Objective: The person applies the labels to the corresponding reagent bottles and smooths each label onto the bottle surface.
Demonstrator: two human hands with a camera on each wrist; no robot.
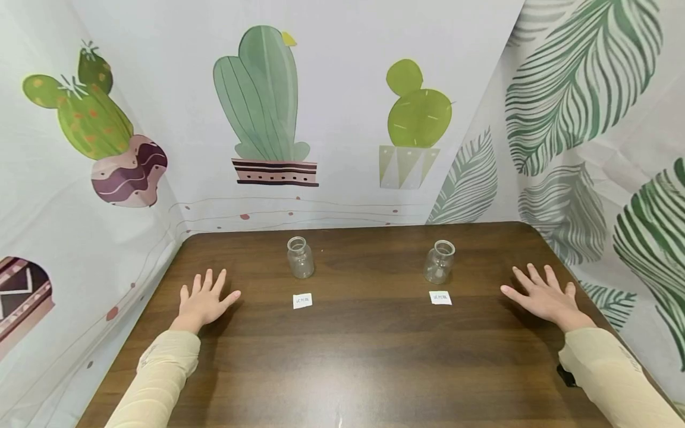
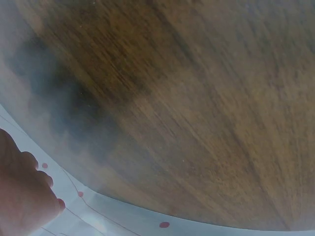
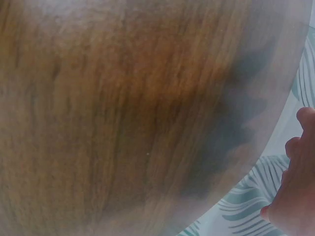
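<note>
Two small clear glass jars stand upright and lidless on the brown wooden table (image 1: 342, 339): a left jar (image 1: 301, 259) and a right jar (image 1: 439, 263). In front of the left jar lies a white paper label (image 1: 302, 301) with printed characters; a similar label (image 1: 440, 298) lies in front of the right jar. My left hand (image 1: 202, 302), fingers spread, is over the table's left side, apart from the left jar. On the far right my right hand (image 1: 548, 297) is likewise spread and holds nothing. Both wrist views show table surface, hand shadows and part of each hand.
A white cloth backdrop (image 1: 342, 119) with printed cacti rises behind the table's back edge. Leaf-patterned cloth (image 1: 578, 107) hangs along the right side. A small black object (image 1: 566, 375) shows beneath the right sleeve.
</note>
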